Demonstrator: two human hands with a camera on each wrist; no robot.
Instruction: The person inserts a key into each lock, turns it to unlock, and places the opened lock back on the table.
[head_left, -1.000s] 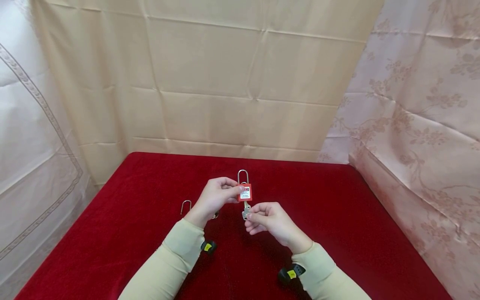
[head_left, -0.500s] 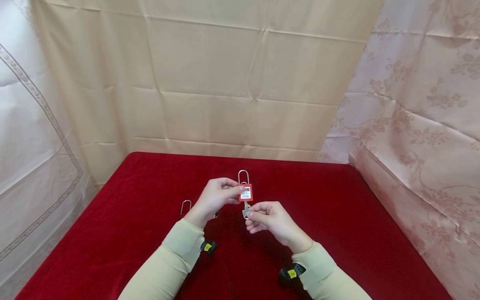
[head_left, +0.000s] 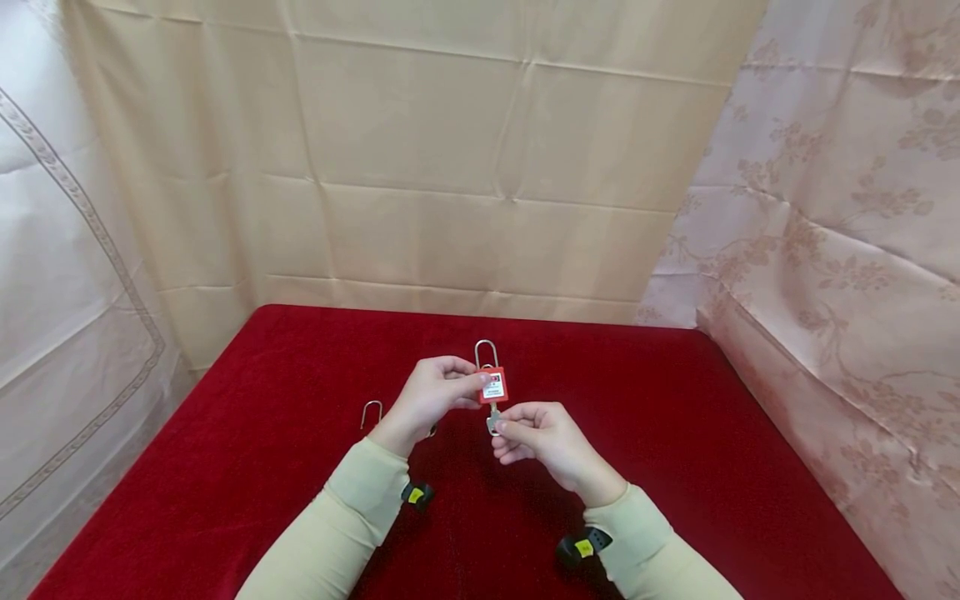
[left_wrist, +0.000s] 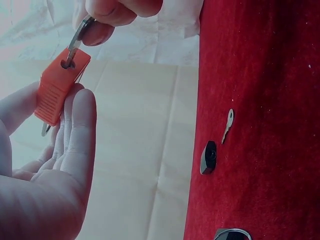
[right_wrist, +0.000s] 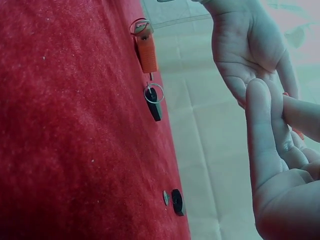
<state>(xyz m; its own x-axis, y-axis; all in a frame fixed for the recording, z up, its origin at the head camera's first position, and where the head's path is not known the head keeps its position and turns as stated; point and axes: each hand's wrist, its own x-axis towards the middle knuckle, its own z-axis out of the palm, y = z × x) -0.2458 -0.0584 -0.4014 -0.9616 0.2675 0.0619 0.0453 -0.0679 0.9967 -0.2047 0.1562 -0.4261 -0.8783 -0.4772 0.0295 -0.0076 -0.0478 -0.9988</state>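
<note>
My left hand (head_left: 433, 396) grips a red padlock (head_left: 492, 387) by its left side, thumb across the white label on its front. The long metal shackle (head_left: 486, 350) points up. Below it, my right hand (head_left: 551, 442) pinches the head of a silver key (head_left: 493, 422) between thumb and fingers. In the left wrist view the key (left_wrist: 74, 45) stands in the keyhole at the end of the orange-looking lock body (left_wrist: 56, 87). My right fingers mostly hide that padlock in the right wrist view.
On the red-covered table (head_left: 675, 467) lies a loose shackle (head_left: 371, 412), partly behind my left wrist. The right wrist view shows another orange padlock (right_wrist: 146, 52) with a key ring (right_wrist: 140, 27), and a black object with a ring (right_wrist: 154, 95). A loose key (left_wrist: 228, 125) lies beside a small black block (left_wrist: 208, 158).
The padlock and key have shifted very slightly right, and the key's head looks slightly turned. Both hands keep their holds.
</note>
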